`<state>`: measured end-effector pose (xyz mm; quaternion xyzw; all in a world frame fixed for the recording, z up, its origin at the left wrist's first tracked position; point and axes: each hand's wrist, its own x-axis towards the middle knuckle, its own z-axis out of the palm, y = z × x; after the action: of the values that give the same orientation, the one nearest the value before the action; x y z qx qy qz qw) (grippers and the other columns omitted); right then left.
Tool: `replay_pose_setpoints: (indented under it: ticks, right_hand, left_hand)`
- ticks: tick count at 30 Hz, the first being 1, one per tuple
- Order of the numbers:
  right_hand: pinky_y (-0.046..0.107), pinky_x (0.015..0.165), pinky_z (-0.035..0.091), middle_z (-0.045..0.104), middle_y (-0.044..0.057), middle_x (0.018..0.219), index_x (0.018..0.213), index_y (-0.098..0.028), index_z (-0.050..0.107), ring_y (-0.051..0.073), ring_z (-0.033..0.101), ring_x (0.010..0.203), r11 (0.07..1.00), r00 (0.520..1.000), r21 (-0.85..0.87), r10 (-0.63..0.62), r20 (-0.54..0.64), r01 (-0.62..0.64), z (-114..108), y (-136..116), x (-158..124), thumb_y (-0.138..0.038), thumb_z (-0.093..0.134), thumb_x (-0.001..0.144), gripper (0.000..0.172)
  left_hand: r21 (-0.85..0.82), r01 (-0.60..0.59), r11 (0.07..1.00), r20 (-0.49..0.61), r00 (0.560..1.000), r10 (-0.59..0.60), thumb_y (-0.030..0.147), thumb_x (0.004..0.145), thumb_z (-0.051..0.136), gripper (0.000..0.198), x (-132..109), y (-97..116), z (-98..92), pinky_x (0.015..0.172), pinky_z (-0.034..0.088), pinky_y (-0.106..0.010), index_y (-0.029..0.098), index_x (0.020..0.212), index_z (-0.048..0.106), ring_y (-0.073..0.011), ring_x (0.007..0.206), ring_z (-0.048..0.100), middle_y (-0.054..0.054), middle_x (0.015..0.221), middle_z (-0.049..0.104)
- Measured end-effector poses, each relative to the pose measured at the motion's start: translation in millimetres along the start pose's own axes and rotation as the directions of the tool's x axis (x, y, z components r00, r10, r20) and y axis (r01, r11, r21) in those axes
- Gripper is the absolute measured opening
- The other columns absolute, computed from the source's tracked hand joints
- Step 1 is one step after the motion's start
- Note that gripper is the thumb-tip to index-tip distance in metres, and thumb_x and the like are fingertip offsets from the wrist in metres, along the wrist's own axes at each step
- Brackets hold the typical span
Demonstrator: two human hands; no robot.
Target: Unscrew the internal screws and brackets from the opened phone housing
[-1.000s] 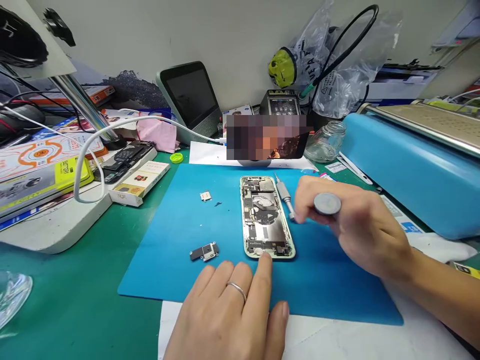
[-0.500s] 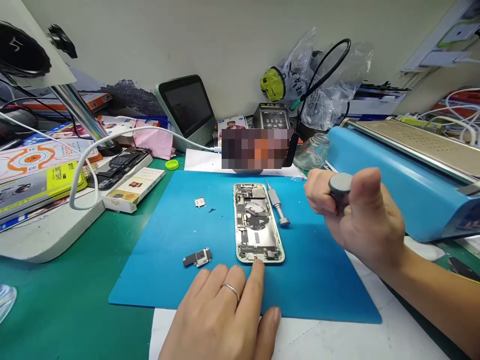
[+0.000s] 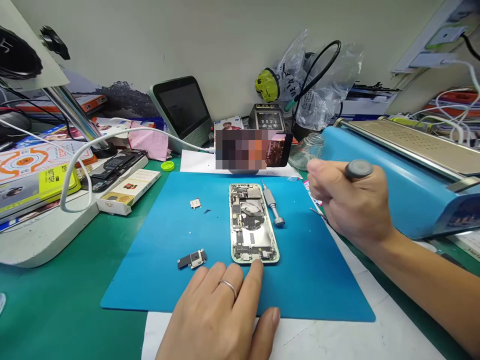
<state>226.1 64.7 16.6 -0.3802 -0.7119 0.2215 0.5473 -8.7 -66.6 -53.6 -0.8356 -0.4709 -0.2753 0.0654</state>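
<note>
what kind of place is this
Likely a phone repair bench: an opened phone lies on a blue mat, a small screwdriver beside it, and the right hand grips another tool.

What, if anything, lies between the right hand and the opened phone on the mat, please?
Only a loose screwdriver, on the blue mat just right of the phone, sits between it and the right hand, which grips a grey-capped tool. Nothing else visible intervenes.
</note>
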Motion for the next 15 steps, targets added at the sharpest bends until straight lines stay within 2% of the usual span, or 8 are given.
replay_pose_setpoints:
  ticks: [3,5,8,12,15]
  right_hand:
    - [0.033,0.058,0.033,0.044,-0.004,0.067,0.067,-0.024,0.046,0.014,0.040,0.062,0.988,0.982,-0.111,-0.084,0.169,0.103,-3,5,6,-0.036,0.069,0.109,0.049]
    - [0.033,0.062,0.041,0.055,-0.001,0.075,0.076,-0.024,0.056,0.016,0.050,0.067,0.969,0.941,-0.157,-0.135,0.311,0.191,-6,7,11,-0.039,0.065,0.108,0.037]
    - [0.034,0.072,0.052,0.066,0.003,0.086,0.089,-0.024,0.066,0.020,0.061,0.077,0.924,0.866,-0.226,-0.175,0.468,0.308,-11,10,16,-0.033,0.057,0.112,0.026]
    - [0.046,0.096,0.057,0.077,0.011,0.113,0.108,-0.023,0.080,0.028,0.069,0.105,0.838,0.799,-0.321,-0.203,0.567,0.441,-20,18,20,-0.028,0.059,0.113,0.021]
    - [0.051,0.099,0.056,0.075,0.015,0.126,0.120,-0.026,0.085,0.034,0.068,0.117,0.775,0.774,-0.373,-0.224,0.593,0.510,-29,20,23,-0.027,0.058,0.112,0.028]
  left_hand:
    - [-0.012,-0.003,1.000,0.019,1.000,0.003,0.042,0.122,0.028,0.039,-1,-2,2.4,0.072,0.052,-0.040,0.022,0.147,0.050,-0.0213,0.080,0.072,0.001,0.093,0.071]
    - [0.002,-0.015,1.000,0.042,0.999,0.015,0.043,0.123,0.028,0.040,-2,-4,2.4,0.073,0.053,-0.039,0.022,0.150,0.049,-0.0205,0.080,0.072,0.001,0.094,0.071]
    - [0.028,-0.029,0.999,0.071,0.997,0.027,0.044,0.123,0.027,0.043,-4,-6,2.5,0.072,0.053,-0.038,0.022,0.152,0.049,-0.0196,0.080,0.071,0.002,0.094,0.070]
    - [0.020,-0.024,1.000,0.083,0.996,0.022,0.044,0.123,0.026,0.046,-5,-6,5.4,0.070,0.052,-0.036,0.023,0.151,0.055,-0.0194,0.079,0.071,0.000,0.094,0.070]
    - [0.014,-0.027,1.000,0.066,0.998,0.026,0.045,0.123,0.026,0.046,-5,-6,6.3,0.067,0.052,-0.036,0.023,0.149,0.057,-0.0200,0.077,0.070,0.001,0.092,0.070]
